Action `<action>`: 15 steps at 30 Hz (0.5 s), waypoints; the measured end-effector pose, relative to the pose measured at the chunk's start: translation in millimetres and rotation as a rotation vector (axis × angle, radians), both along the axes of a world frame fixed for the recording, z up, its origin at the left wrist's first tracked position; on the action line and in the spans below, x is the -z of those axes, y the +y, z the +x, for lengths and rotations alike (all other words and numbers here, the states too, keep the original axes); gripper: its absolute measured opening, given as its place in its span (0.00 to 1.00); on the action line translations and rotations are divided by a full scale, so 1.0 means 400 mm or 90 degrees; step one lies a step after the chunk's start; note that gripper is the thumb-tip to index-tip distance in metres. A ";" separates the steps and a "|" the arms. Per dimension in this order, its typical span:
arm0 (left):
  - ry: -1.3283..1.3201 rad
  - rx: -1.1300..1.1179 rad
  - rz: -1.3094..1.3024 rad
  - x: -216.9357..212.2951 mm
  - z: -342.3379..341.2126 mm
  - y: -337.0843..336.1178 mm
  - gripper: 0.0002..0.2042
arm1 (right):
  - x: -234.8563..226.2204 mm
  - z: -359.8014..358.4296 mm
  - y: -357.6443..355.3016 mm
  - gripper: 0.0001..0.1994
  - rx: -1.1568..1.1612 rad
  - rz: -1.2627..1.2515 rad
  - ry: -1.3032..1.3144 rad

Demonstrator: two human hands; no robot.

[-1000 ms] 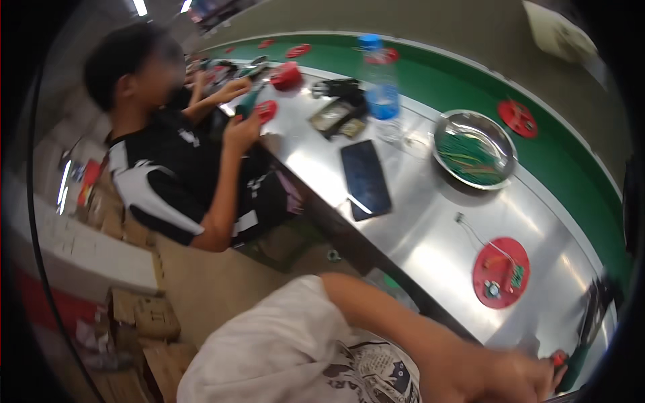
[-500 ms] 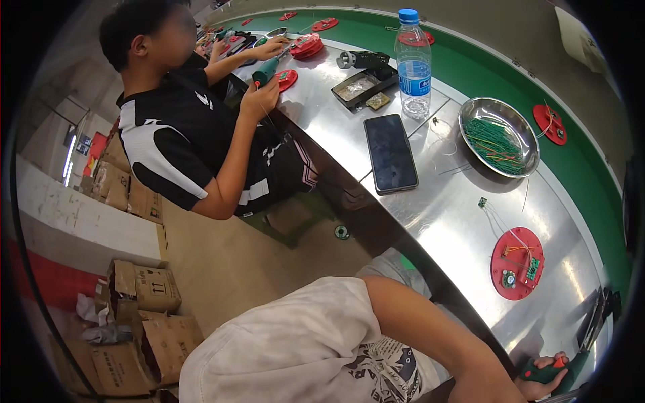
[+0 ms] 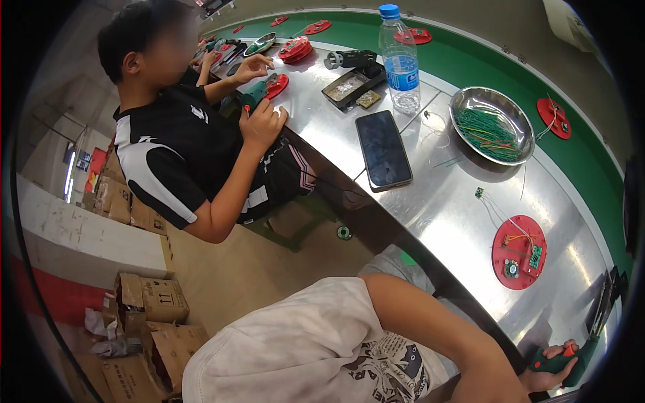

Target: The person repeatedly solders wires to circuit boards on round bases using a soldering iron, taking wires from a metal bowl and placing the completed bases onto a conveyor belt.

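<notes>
Low on the right, my right hand (image 3: 552,367) is closed around a green pistol-shaped hand tool (image 3: 582,363) with red buttons. The tool's dark front end is partly lost at the picture's rim. My left arm (image 3: 430,322) reaches across from its pale sleeve and leaves over the lower edge, so the left hand is out of view. On the metal table above the right hand lies a round red plastic disc (image 3: 502,260) carrying green circuit boards and thin wires. A small green board (image 3: 479,193) on white wires trails from it.
A steel bowl (image 3: 525,149) of green and orange wires, a phone (image 3: 383,151), a plastic bottle (image 3: 403,70) and a black tray (image 3: 344,99) stand farther up. Red discs (image 3: 554,118) lie on the green strip. At left a co-worker (image 3: 181,134) holds a similar tool (image 3: 253,96); boxes (image 3: 164,300) stand on the floor.
The view has shifted slightly. The co-worker's far hand has drawn back from the stack of red discs, and their tool has tipped lower. My right hand keeps its hold on the tool.
</notes>
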State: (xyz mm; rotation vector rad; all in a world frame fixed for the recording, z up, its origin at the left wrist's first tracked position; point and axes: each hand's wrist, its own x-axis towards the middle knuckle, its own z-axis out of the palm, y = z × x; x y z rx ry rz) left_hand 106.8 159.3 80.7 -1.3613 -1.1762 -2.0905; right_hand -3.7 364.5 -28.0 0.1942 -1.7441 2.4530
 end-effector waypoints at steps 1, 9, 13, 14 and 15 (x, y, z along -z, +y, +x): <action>-0.004 -0.005 -0.009 -0.018 -0.001 0.011 0.20 | 0.008 -0.005 -0.005 0.16 -0.019 -0.007 0.009; -0.013 0.037 -0.010 -0.050 0.042 -0.047 0.19 | 0.056 -0.016 0.131 0.20 -0.113 -0.095 0.009; -0.453 0.083 -0.108 0.026 0.041 -0.137 0.16 | 0.016 0.032 0.042 0.22 -0.119 -0.103 -0.224; -0.122 -0.360 -0.406 0.048 0.010 -0.201 0.17 | 0.066 0.004 0.045 0.22 -0.134 -0.137 -0.010; -0.098 -0.564 -0.534 0.056 0.005 -0.241 0.16 | 0.064 -0.002 0.010 0.22 -0.098 -0.152 -0.003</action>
